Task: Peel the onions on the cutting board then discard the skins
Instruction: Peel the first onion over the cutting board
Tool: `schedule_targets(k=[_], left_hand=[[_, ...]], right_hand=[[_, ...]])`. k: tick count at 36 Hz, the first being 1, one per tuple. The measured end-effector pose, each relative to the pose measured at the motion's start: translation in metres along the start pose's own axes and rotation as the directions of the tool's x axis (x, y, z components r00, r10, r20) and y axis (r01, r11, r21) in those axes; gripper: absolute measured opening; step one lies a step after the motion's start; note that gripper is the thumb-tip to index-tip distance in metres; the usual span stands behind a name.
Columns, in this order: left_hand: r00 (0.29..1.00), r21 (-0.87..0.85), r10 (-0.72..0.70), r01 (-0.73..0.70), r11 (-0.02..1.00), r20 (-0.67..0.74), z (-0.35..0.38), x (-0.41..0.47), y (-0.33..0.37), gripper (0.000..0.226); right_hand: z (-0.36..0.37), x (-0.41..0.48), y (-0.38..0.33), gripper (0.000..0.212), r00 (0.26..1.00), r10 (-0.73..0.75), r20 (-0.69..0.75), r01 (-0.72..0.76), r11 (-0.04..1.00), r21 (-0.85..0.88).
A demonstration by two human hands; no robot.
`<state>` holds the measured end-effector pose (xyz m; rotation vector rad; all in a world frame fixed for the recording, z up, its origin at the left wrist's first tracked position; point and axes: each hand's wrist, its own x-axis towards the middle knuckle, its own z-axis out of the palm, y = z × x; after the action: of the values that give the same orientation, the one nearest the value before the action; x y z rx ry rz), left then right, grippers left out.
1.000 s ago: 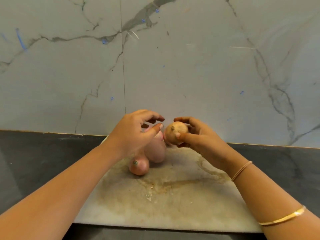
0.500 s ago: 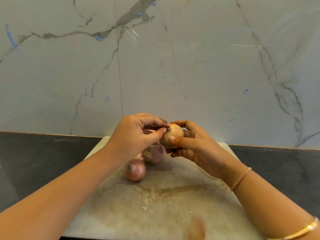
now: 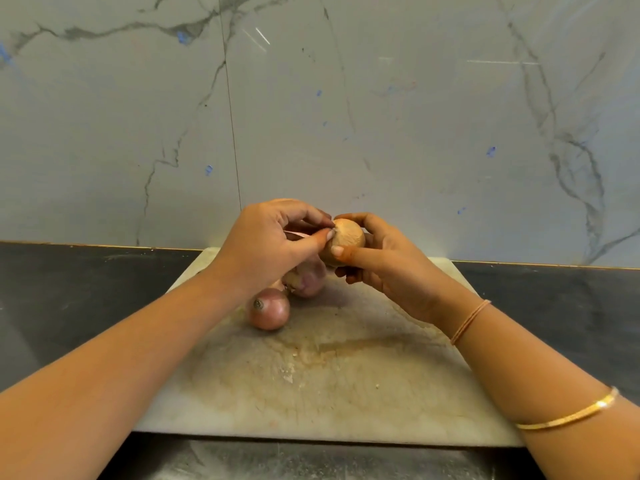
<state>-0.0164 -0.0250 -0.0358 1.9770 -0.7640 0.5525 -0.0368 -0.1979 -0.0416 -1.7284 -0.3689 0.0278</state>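
held onion is up in the air above the far part of the cutting board, between both hands. right hand grips it from the right side, thumb across the near face, fingers curled behind. left hand comes in from the left, thumb and forefinger tips pinching at the onion's upper-left end. a thin pale strip shows just behind those fingers, maybe skin, cannot tell. onion's long axis looks to run left-right, tilted up toward the left hand, so the end to peel faces the pinching hand. likely pull is leftward, away from the right hand. front onion and back onion lie on the board just below the left hand, touching or nearly, skins on. dark counter around the board.
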Motion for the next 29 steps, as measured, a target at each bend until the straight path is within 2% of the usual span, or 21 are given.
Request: schedule_targets(k=[3,8,19,23,29], left_hand=[[0.998,-0.09,-0.058,0.057,0.994,-0.011,0.001,0.0011,0.0017,0.022],[0.998,-0.089,-0.07,0.07,0.994,0.003,0.0029,0.0011,-0.0001,0.023],[0.996,0.071,0.066,-0.061,0.996,-0.065,0.0031,-0.0014,0.0011,0.016],[0.996,0.085,0.03,-0.023,0.996,-0.085,0.0027,-0.0021,0.0002,0.019],[0.991,0.006,-0.083,0.084,0.996,-0.105,0.0026,-0.0027,-0.0009,0.025]], right_hand=[[0.0007,-0.0002,0.0002,0.038,1.0,-0.014,-0.01,0.014,0.999,-0.03],[0.001,-0.0005,0.0013,0.037,1.0,-0.022,-0.014,0.021,0.998,-0.062],[0.0025,0.0,0.0018,0.039,1.0,-0.001,-0.006,0.001,1.0,0.012],[0.0021,-0.0015,0.0009,0.041,1.0,0.007,-0.003,-0.007,0.998,0.063],[-0.0006,-0.0022,-0.0017,0.044,0.999,0.037,-0.008,-0.035,0.99,0.134]])
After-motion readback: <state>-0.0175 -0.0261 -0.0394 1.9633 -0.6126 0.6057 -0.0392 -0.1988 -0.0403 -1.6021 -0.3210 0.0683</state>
